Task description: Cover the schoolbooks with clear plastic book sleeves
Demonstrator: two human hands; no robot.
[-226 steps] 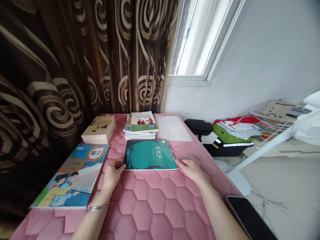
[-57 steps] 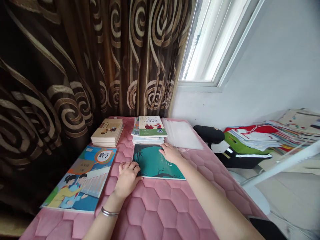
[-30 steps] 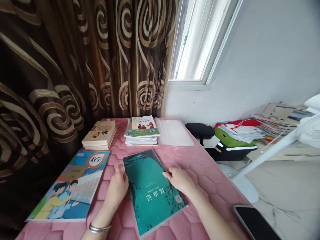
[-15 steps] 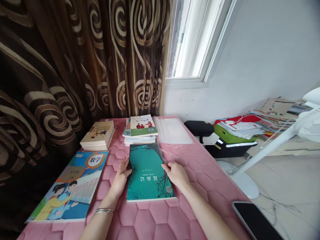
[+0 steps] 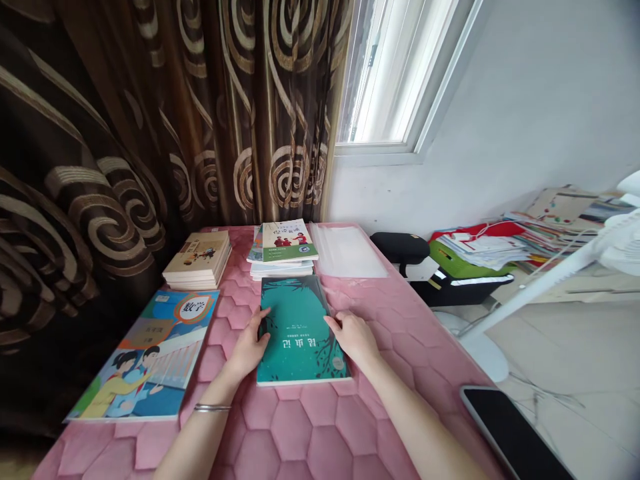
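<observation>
A teal book point(image 5: 299, 327) lies flat on the pink quilted table cover point(image 5: 310, 433), its title upside down to me. My left hand point(image 5: 250, 347) rests against the book's left edge, fingers stretched out and lying partly on the cover. On the right edge sits my right hand point(image 5: 354, 337), fingers curled lightly over the rim. A metal bangle is on my left wrist.
A large blue maths textbook point(image 5: 150, 353) lies at the left. Behind are a stack of tan books point(image 5: 199, 259), a stack topped by a green book point(image 5: 285, 248) and clear plastic sleeves point(image 5: 350, 250). A black phone point(image 5: 510, 433) lies front right; a fan stand and paper piles stand beyond.
The teal book was turned from lying sideways to lengthwise, title now upside down to me. Both hands shifted to its two long edges and squared it up.
</observation>
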